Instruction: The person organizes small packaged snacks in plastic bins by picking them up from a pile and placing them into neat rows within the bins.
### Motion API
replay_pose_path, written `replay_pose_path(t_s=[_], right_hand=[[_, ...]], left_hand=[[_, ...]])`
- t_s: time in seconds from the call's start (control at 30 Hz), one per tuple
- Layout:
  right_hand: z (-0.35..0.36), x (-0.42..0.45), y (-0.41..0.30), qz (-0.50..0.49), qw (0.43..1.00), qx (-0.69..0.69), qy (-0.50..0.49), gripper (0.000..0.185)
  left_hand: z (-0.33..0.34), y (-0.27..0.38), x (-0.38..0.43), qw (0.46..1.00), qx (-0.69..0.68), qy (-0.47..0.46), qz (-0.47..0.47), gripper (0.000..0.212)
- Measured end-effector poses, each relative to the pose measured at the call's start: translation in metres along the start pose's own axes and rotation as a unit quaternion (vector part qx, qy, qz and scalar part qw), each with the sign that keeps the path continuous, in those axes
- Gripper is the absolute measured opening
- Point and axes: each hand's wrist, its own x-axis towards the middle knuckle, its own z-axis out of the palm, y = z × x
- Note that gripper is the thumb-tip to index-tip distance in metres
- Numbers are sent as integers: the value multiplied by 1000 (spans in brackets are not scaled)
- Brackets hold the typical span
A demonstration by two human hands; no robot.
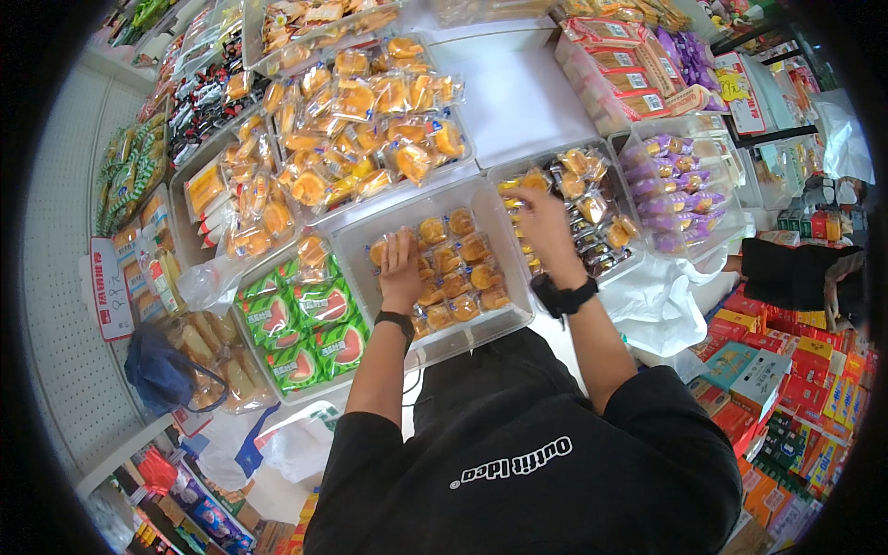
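Wrapped small round cakes (454,284) lie in rows in a clear plastic bin (513,316) before me. My left hand (400,267) rests on the cakes at this bin's left side; whether its fingers grip one is hidden. Over the left part of the neighbouring bin (628,267) is my right hand (544,218), its fingers bent above yellow-wrapped pieces (515,196); I cannot tell if it holds anything. That bin also has dark-wrapped sweets (607,253) and wrapped pastries (574,163) in it. Each wrist wears a black band or watch.
A bin of watermelon-print green packets (322,305) stands left, with purple-wrapped snacks (673,184) at the right. Behind are a heap of wrapped pastries (361,132) and a white shelf surface (513,97). White plastic bags (659,305) hang at the right, near another person's dark sleeve (791,274).
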Motion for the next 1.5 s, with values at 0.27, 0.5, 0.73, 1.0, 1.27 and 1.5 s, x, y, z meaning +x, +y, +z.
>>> replay_pose_path(t_s=[0.27,0.5,0.73,1.0,1.27,1.5], right_hand=[[-48,57,143,-40,953,-278,110,33],[-68,66,159,-6,963,-253,90,36],[-116,31,56,217,849,482,-16,37],[-81,-7,-29,190,827,513,-132,48],[59,-19,3,130,954,202,-181,39],[139,3,68,199,960,-12,-198,39]], left_hand=[[53,-19,14,996,80,-31,-39,66],[57,-18,20,990,119,-54,-49,65],[31,-4,14,994,85,-41,-60,62],[22,-2,13,998,20,-4,-53,58],[33,-1,16,996,35,-6,-85,59],[33,0,11,991,-39,-24,-122,60]])
